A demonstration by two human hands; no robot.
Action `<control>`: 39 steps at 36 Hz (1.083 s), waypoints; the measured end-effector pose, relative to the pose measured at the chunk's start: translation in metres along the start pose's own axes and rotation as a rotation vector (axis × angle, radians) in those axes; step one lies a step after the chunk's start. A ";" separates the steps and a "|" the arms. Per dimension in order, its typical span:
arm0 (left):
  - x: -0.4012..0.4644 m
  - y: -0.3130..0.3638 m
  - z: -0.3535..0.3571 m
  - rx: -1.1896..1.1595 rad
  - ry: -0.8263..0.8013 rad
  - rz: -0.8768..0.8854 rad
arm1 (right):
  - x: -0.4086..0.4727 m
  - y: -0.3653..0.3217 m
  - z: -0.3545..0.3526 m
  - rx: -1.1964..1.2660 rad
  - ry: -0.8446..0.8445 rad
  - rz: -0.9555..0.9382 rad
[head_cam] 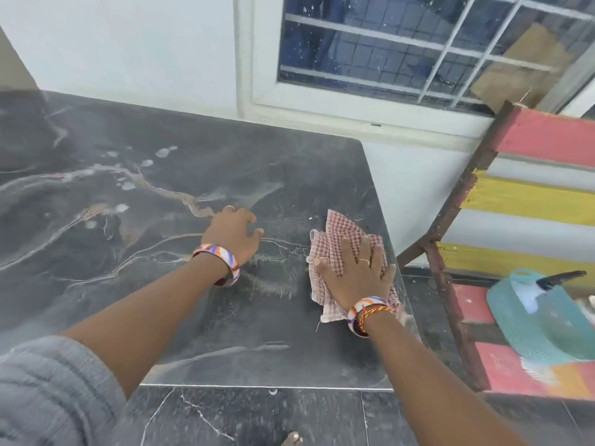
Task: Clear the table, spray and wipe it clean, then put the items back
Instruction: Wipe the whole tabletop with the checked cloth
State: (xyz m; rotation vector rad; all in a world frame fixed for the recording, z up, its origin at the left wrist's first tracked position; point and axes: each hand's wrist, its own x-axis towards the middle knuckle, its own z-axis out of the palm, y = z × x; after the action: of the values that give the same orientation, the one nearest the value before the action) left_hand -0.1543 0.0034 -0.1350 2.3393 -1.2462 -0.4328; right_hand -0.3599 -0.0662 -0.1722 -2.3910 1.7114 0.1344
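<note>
Currently, wiping stage, counter already cleared.
Right hand (355,273): lying flat with fingers spread, pressing down on the checked cloth (335,249) near the counter's right edge.
Left hand (233,235): resting on the bare counter with fingers loosely bent, holding nothing, seemingly bracing.
Checked cloth: sitting crumpled under the right palm, its lower corner reaching close to the right edge.
Counter (128,252): dark marbled top, showing pale wet blotches (128,185) toward the left rear, well apart from the cloth and apparently not yet wiped.
Bench (528,201): striped red, yellow and white, standing just beside the counter on the right.
Teal basket (547,323): sitting on the bench seat, holding what looks like the spray bottle (544,284).
Window (418,49): barred, behind the counter.
Risk, cloth: a stroke running outward could be carrying the cloth off the right edge, since it is already close.
Risk, finish: blotches may be drying into streaks if the wiping is staying on the right side.
Risk, footing: left palm could be sliding on a wet patch.
</note>
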 end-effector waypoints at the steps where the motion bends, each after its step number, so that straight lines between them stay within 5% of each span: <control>1: 0.005 0.001 0.001 0.034 0.000 0.030 | 0.003 0.000 0.001 -0.008 0.016 0.004; 9: 0.081 0.005 0.006 0.180 0.073 0.121 | 0.064 0.003 -0.007 0.003 0.080 0.072; 17: 0.154 -0.021 0.007 0.192 0.149 0.016 | 0.166 -0.023 -0.023 0.066 0.098 0.112; 26: 0.169 -0.038 0.011 0.124 0.248 -0.017 | 0.173 -0.124 -0.014 0.095 0.079 -0.529; 29: 0.169 -0.036 0.012 0.132 0.268 -0.028 | 0.178 -0.109 -0.016 0.064 0.063 -0.589; 39: 0.174 -0.041 0.018 0.166 0.267 -0.039 | 0.291 -0.040 -0.045 0.046 0.096 0.155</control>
State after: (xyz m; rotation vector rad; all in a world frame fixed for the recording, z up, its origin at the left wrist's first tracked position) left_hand -0.0401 -0.1270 -0.1829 2.4642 -1.1484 -0.0260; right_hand -0.2287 -0.3332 -0.1785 -2.2649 1.9207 0.0029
